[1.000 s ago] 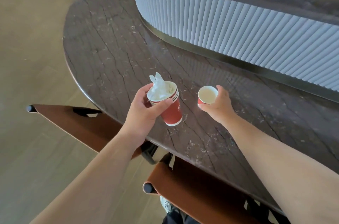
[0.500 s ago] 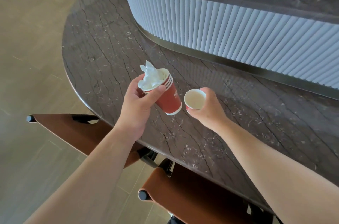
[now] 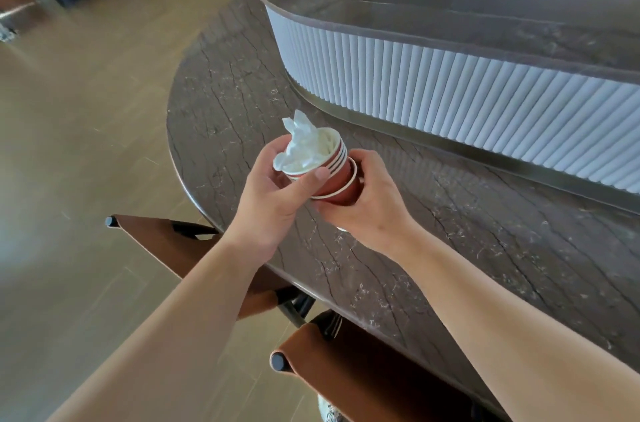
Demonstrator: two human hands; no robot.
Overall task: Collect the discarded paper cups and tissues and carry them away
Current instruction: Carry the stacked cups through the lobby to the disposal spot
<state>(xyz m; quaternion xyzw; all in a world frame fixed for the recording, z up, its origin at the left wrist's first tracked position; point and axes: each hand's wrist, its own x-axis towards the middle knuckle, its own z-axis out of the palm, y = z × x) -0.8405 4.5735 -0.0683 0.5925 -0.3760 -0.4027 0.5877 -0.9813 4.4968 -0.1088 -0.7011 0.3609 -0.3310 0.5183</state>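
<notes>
Above the dark veined marble counter [image 3: 450, 248], no loose cups remain in view. Left hand [image 3: 273, 200] grips the nested red paper cup stack [image 3: 334, 162] stuffed with white tissue [image 3: 301, 148]; right hand [image 3: 367, 203] curls round the outermost red cup [image 3: 346, 191], seating it underneath. Collection looks done; carrying away remains.

cups [image 3: 334, 167]: showing red walls with white rims, stacked rims making thin white stripes
tissue [image 3: 301, 144]: showing plain white
desk [image 3: 450, 231]: showing dark brown stone, crossed by black cracks and pale flecks
panel [image 3: 450, 89]: showing pale grey-white with vertical ribbing, under a dark brown top
chairs [image 3: 363, 376]: showing rust-brown with black frame ends
floor [image 3: 86, 144]: showing light tan wood grain
</notes>
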